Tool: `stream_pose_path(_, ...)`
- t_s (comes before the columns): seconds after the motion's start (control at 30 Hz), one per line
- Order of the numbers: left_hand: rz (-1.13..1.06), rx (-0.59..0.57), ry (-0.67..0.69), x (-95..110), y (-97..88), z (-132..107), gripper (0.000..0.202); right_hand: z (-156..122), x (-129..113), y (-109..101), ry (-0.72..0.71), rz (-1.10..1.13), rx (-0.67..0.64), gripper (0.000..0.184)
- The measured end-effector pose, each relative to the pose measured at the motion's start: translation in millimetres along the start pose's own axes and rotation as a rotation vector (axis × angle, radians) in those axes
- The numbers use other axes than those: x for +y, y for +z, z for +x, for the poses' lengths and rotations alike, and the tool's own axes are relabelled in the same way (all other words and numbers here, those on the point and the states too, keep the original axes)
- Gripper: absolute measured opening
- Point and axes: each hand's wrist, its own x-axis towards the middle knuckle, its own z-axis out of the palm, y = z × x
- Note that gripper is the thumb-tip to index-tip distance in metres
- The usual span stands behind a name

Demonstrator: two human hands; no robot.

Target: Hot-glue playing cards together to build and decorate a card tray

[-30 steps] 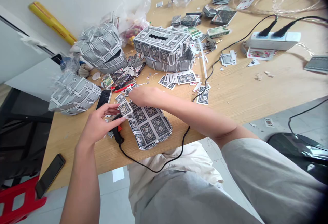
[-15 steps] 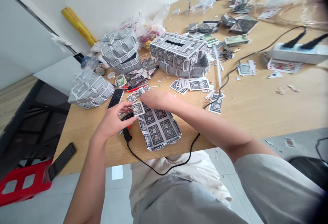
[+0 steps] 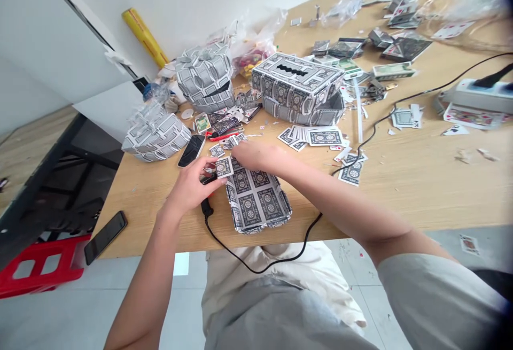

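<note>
A small rectangular playing card with a dark patterned back (image 3: 224,168) is at the far left corner of a flat, rounded-cornered box piece covered in grey-and-white card backs (image 3: 261,200), seemingly overlapping its edge. The left hand (image 3: 191,183) has its thumb and fingers closed on the card's left side; the right hand (image 3: 256,156) bends over the far end of the box piece, its fingers hidden, so I cannot tell whether they grip anything. To work cleanly here, the card probably wants a light, steady hold, kept flat and square to the edge, with gentle pressure so the thin stock does not crease. A black-handled corded tool (image 3: 206,208) lies close by the left hand; its black cord (image 3: 256,271) is best kept from snagging. Beyond, on the pale wooden desk (image 3: 401,189), lie fanned playing cards (image 3: 326,137) and a slotted card-covered box (image 3: 298,80).
</note>
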Motion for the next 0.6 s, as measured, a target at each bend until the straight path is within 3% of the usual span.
stream_pose_path(0.2,-0.190,-0.036,-0.051,-11,2.1,5,0.066,-1,-1,-1,0.008,0.006,0.028,0.041)
stream_pose_path(0.6,-0.108,-0.041,-0.038,-6,0.6,12,0.067,3,2,4,-0.041,-0.016,0.112,0.034)
